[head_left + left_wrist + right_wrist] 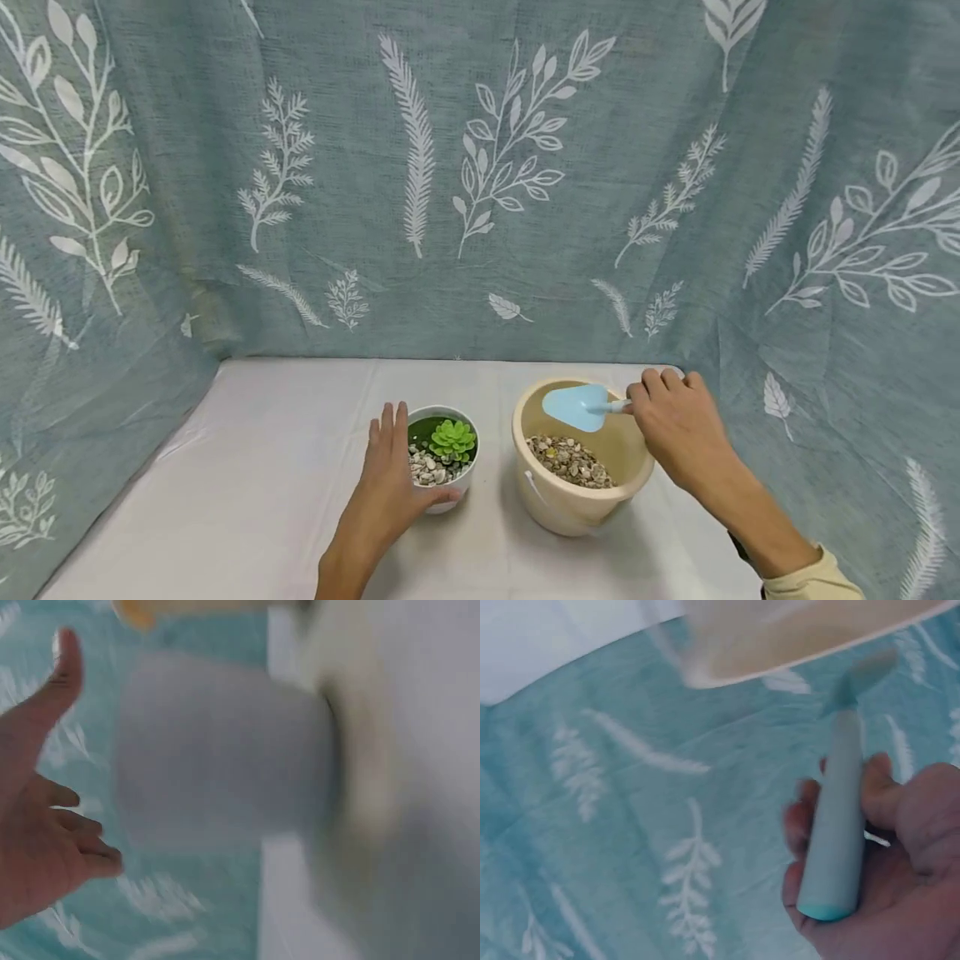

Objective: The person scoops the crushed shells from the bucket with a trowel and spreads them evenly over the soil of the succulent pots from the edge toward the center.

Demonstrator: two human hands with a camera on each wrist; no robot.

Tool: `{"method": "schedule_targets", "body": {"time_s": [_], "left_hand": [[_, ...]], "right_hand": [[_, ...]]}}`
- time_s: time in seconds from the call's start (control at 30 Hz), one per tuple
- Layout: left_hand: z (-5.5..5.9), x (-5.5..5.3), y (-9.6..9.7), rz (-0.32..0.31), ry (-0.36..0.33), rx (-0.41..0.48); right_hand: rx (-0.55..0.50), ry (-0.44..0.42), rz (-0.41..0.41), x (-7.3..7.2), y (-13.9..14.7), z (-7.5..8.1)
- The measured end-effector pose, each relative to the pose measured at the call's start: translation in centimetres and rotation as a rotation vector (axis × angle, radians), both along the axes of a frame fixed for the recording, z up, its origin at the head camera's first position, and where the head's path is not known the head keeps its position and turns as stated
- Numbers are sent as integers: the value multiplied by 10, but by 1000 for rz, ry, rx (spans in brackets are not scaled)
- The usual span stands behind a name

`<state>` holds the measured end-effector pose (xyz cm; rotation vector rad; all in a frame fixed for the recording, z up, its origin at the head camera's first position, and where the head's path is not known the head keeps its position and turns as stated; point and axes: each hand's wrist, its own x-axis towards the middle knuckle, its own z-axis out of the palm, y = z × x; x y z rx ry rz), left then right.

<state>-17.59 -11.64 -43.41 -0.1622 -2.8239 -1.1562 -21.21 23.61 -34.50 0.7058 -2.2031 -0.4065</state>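
A small light-blue trowel (577, 407) is gripped by its handle (834, 825) in my right hand (678, 425). Its blade hangs over the mouth of a cream bucket (558, 508), with no pebbles visible on it. Mixed brown pebbles (572, 462) lie in the bucket's bottom. To the left stands a white pot (471, 477) holding grey-white pebbles (431, 468) and a green succulent (452, 439). Beside that pot is my left hand (386, 475), fingers extended along its left side and thumb across its front. In the left wrist view a gap shows between the hand and the blurred pot (225, 750).
A white cloth (262, 467) covers the table under both containers. Blue-green curtain fabric (337, 167) with white leaf prints hangs behind and on both sides. The bucket's thin white handle (536, 483) hangs down its front left.
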Motion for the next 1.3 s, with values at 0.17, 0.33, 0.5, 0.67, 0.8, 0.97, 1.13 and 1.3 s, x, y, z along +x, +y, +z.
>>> {"method": "schedule_targets", "body": {"time_s": [0.17, 0.33, 0.5, 0.67, 0.8, 0.97, 1.13, 1.3], "left_hand": [[9, 3, 49, -129, 190, -24], [6, 3, 94, -265, 194, -73], [1, 5, 110, -258, 238, -167], [1, 4, 113, -253, 235, -175], [-1, 4, 113, -257, 229, -169], [-2, 5, 113, -238, 254, -184], [-4, 5, 114, -260, 245, -158], [-4, 4, 115, -262, 258, -155]], "right_hand": [[167, -85, -97, -1, 10, -4], [223, -75, -79, -10, 0, -14], [276, -64, -87, -23, -24, -30], [289, -80, -145, -28, -36, -47], [298, -84, -154, -31, -40, -54], [235, -180, -139, -34, -37, -54], [35, -442, -103, -36, -29, -57], [-152, -576, -95, -34, -29, -60]]}}
